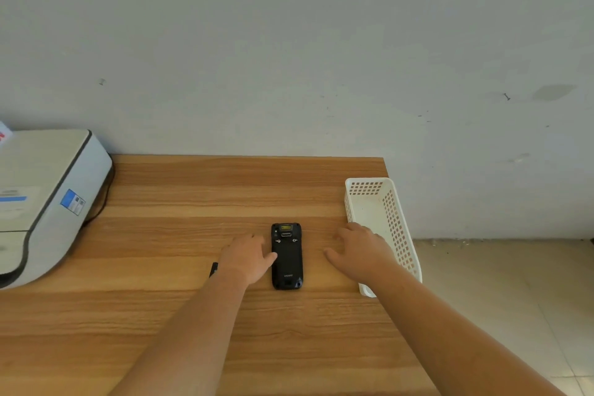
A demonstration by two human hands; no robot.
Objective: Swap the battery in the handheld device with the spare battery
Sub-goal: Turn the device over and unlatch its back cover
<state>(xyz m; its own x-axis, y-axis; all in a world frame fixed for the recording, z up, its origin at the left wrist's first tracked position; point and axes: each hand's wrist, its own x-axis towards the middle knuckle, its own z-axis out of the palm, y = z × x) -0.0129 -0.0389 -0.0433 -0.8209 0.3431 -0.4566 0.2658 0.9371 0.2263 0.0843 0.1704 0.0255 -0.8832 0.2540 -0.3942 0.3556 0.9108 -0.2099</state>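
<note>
A: Where is the handheld device (287, 255) found?

B: It is laid face down on the wooden table (193, 196), its back cover up and its scanner window turned toward twelve o'clock. Two latch marks are seen near its top end.

A: And the hands?

B: The left hand (247, 259) is spread flat at nine o'clock of the device, thumb tip touching its edge. The right hand (358, 251) is laid at three o'clock, fingers relaxed, nothing gripped, a strip of bare wood left between it and the device.

A: How is it expected to handle?

B: A stiff, rubber-edged casing is judged, fairly solid in weight and not slippery. It is best held by the long sides while the latches are worked.

A: The spare battery?

B: A small dark object (213, 268) is glimpsed at nine o'clock beyond the left wrist; whether it is the spare cannot be told.

A: Further out?

B: A white perforated basket (390, 212) at three o'clock, a printer (41, 196) at ten.
</note>
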